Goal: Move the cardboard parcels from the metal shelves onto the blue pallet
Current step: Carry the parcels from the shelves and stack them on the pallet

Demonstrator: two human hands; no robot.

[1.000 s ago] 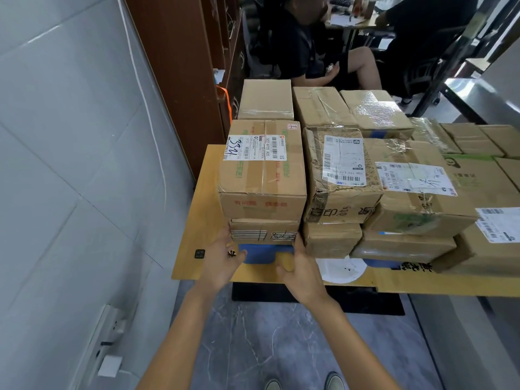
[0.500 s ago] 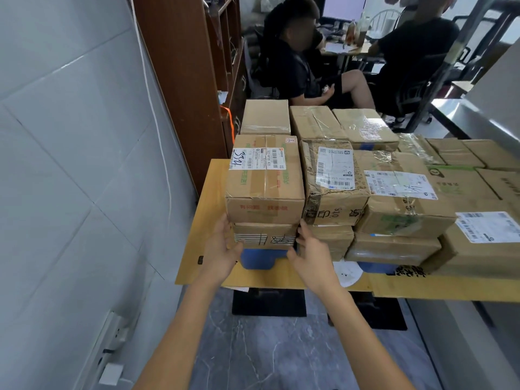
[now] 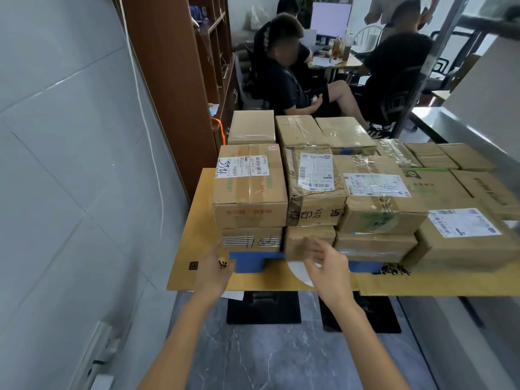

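Several taped cardboard parcels are stacked on the blue pallet (image 3: pixel 253 261), which lies on flat cardboard sheets (image 3: pixel 197 220). At the near left corner a tall labelled parcel (image 3: pixel 250 190) sits on a flat parcel with black stripes (image 3: pixel 251 239). My left hand (image 3: pixel 215 270) hovers just left of and below the striped parcel, fingers relaxed, holding nothing. My right hand (image 3: pixel 326 267) is blurred in front of the small lower parcel (image 3: pixel 298 240), fingers loosely spread and empty. Neither hand touches a parcel.
A brown wooden shelf unit (image 3: pixel 174 80) stands at the left behind the pallet, next to the tiled wall (image 3: pixel 70 164). Two seated people (image 3: pixel 287 77) are at a desk beyond. A metal surface (image 3: pixel 455 128) runs along the right. Dark marbled floor (image 3: pixel 267 361) lies below me.
Both hands have let go of the striped parcel's sides and drawn back toward me; the right hand has shifted right. The view has tilted up.
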